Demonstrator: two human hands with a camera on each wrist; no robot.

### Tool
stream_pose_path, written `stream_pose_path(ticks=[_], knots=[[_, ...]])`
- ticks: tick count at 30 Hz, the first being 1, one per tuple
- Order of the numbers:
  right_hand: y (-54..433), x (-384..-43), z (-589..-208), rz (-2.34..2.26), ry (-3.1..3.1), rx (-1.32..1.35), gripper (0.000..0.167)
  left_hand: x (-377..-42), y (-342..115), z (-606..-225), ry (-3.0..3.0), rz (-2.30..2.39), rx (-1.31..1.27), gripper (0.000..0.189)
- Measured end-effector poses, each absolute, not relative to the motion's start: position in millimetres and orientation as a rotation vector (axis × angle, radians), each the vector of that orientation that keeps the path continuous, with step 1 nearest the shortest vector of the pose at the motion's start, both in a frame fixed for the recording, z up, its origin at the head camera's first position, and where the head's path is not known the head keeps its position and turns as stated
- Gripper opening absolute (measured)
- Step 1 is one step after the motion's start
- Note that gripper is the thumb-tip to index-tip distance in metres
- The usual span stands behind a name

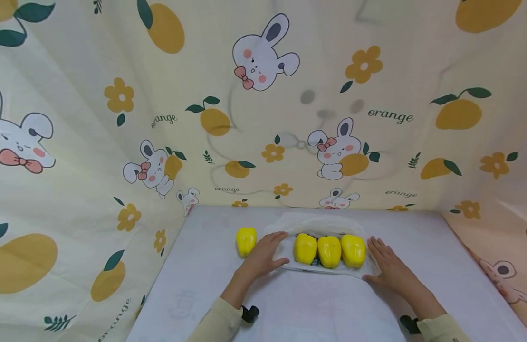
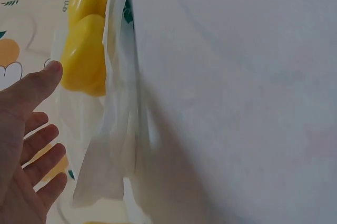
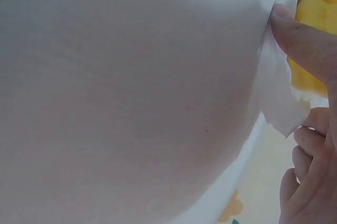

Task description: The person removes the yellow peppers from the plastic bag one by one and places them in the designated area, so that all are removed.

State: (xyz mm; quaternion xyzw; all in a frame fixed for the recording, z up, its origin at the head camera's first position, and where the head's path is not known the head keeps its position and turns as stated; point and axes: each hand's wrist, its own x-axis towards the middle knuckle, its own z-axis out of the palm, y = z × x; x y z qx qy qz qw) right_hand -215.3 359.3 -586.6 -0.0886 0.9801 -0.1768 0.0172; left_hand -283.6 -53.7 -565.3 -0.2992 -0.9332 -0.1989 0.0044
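Three yellow bell peppers (image 1: 329, 251) sit in a row on a thin, crinkled white sheet (image 1: 319, 221) that looks like plastic. A fourth yellow bell pepper (image 1: 246, 241) stands apart, left of the sheet. Beside the row's left end is my left hand (image 1: 263, 256), fingers spread and nothing held; in the left wrist view its thumb overlaps the edge of the nearest pepper (image 2: 87, 58). My right hand (image 1: 390, 267) lies along the right end, fingers extended in the head view. In the right wrist view, its thumb rests at the edge of the white film (image 3: 284, 92), beside a yellow pepper (image 3: 308, 74).
The white tabletop (image 1: 331, 308) stretches in front of the peppers. Behind it and at both sides hangs a cloth (image 1: 272, 114) printed with rabbits, oranges and flowers. Dark wrist mounts (image 1: 249, 314) show at both sleeves.
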Motion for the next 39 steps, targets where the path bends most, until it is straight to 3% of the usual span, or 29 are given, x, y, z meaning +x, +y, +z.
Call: stream_pose_path(ticks=[39], knots=[[360,-210,-591,-0.558,3.079,-0.25,0.119,-295,-4,-576,-2.949,-0.484,-1.011,0.095]])
